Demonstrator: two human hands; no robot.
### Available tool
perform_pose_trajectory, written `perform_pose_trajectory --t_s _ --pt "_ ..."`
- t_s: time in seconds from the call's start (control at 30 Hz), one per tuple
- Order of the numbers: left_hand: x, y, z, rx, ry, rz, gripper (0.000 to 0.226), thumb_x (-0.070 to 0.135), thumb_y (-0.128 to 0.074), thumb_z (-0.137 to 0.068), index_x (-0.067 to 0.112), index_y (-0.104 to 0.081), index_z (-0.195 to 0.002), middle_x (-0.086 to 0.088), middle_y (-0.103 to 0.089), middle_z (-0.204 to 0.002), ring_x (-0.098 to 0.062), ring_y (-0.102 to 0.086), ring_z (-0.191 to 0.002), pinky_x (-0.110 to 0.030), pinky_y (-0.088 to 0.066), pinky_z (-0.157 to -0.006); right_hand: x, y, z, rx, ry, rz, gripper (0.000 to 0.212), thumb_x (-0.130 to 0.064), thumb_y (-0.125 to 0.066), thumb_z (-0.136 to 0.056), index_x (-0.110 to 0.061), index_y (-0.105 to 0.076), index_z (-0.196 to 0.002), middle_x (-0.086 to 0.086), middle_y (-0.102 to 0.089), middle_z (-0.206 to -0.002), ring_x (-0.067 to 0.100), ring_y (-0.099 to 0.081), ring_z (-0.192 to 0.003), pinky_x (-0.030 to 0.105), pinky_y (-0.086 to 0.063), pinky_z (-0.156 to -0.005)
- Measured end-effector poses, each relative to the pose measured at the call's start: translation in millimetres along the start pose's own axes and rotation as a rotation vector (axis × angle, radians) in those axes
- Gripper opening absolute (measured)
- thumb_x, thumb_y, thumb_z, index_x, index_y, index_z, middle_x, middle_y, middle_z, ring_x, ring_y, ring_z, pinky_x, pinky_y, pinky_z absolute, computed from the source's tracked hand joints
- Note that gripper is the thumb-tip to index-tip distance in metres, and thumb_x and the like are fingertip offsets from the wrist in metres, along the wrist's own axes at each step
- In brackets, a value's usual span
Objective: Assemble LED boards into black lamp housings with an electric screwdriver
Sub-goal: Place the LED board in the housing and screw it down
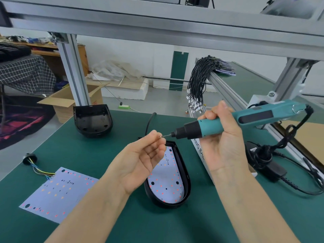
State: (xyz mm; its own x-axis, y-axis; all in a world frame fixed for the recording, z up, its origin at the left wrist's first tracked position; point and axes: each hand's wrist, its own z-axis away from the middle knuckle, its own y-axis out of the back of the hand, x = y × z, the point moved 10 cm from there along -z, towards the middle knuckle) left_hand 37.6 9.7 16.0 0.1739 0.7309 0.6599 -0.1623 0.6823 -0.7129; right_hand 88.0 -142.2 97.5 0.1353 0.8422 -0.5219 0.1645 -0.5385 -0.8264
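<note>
So right in front, the left hand (140, 163) is palm-up with thumb and fingertips pinching a tiny screw (160, 136), holding it up in the air so it meets the bit of the electric screwdriver (228, 121). The grip on the right hand (222, 137) is wrapped tight round the teal barrel, driver held nearly level and pointing left. My guess is they're loading the screw onto the bit tip before going down with it, way easier than dropping a screw that small into a hole by hand. Directly under the hands sits the black lamp housing (185, 174), open side up on the green bench (122, 221), with an LED board (164, 183) already lying inside it, so the board looks seated and just waiting to be fastened. Can't tell if any screws are in yet. Off to the left, a second LED board (57, 193) lies flat on the bench with coloured wires running to a black plug (29, 158), presumably next in line. Further back left there's an empty black housing (93, 120), open side up. Beyond the bench edge, a bundle of black wire leads (201, 81) hangs over an aluminium rail.
</note>
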Motion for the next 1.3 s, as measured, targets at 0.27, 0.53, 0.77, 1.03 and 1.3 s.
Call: perform_pose_trajectory --t_s 0.27,0.53,0.77,1.03,1.3 --pt "0.5 -1.0 2.6 0.023 -0.059 -0.013 0.020 0.007 -0.066 -0.064 0.005 -0.074 -0.082 -0.006 -0.067 -0.069 -0.012 -0.062 -0.052 -0.019 -0.054 -0.049 -3.1 0.1 0.2 -0.002 0.006 -0.028 0.024 -0.014 -0.067 -0.077 -0.022 -0.045 -0.075 -0.008 -0.051 -0.060 0.006 -0.052 -0.055 0.020 -0.049 -0.063" --pt "5.5 4.3 5.3 0.129 -0.208 -0.150 0.011 0.006 -0.068 -0.071 0.003 -0.071 -0.081 -0.003 -0.063 -0.066 -0.012 -0.060 -0.053 -0.021 -0.054 -0.052 -5.2 -0.3 6.1 -0.027 0.065 0.004 0.022 -0.011 -0.066 -0.077 -0.023 -0.048 -0.076 -0.007 -0.048 -0.067 0.007 -0.051 -0.057 0.021 -0.049 -0.067" --pt "13.1 -1.5 7.8 0.082 -0.247 -0.276 0.016 -0.004 -0.065 -0.079 0.002 -0.074 -0.090 -0.005 -0.064 -0.068 -0.013 -0.061 -0.058 -0.021 -0.055 -0.060 -3.5 13.8 2.5 0.055 0.036 -0.030 0.024 -0.006 -0.063 -0.087 -0.021 -0.047 -0.075 -0.006 -0.050 -0.064 0.008 -0.052 -0.055 0.022 -0.050 -0.063" --pt "26.9 0.7 13.9 0.101 -0.281 -0.362 0.042 -0.004 -0.069 -0.071 0.014 -0.068 -0.108 0.000 -0.068 -0.076 -0.010 -0.057 -0.056 -0.021 -0.050 -0.052 -8.5 15.0 1.4 0.025 0.019 -0.033 0.023 -0.010 -0.065 -0.079 -0.023 -0.047 -0.074 -0.009 -0.052 -0.062 0.007 -0.052 -0.056 0.022 -0.049 -0.069" --pt "7.9 69.7 19.1 0.502 -0.083 -0.767 0.101 0.038 -0.086 -0.059 0.019 -0.032 -0.143 0.000 -0.051 -0.125 -0.020 -0.049 -0.115 -0.037 -0.039 -0.095 4.6 54.8 20.4 0.021 -0.117 0.154 0.026 -0.007 -0.064 -0.079 -0.025 -0.048 -0.068 -0.007 -0.048 -0.067 0.008 -0.051 -0.055 0.022 -0.051 -0.064"
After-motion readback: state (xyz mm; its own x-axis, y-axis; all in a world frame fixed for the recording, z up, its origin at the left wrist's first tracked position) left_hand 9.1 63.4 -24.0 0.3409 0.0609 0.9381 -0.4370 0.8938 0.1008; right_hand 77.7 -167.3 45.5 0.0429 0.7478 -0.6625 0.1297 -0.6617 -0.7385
